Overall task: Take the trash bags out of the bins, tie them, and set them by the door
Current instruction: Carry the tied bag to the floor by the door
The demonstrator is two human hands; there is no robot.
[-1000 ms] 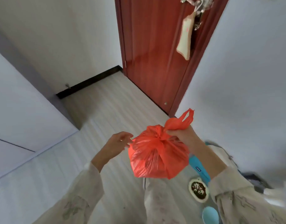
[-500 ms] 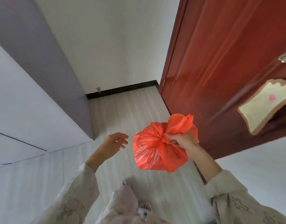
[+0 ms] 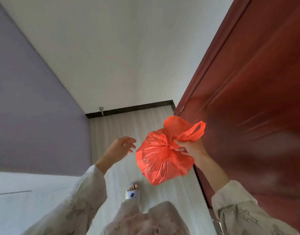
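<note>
While right hand (image 3: pixel 190 147) grips red bag (image 3: pixel 162 160) | left hand (image 3: pixel 123 146) loose, empty | pale plank floor (image 3: pixel 128 126) | red door (image 3: pixel 251 102)

The view is swinging closer to the red door (image 3: pixel 257 102), its handle and hanging tag dropping out of sight. The orange trash bag (image 3: pixel 162 155) is tilting, one loop handle springing free, and a slippered foot (image 3: pixel 132 192) is appearing below.
</note>
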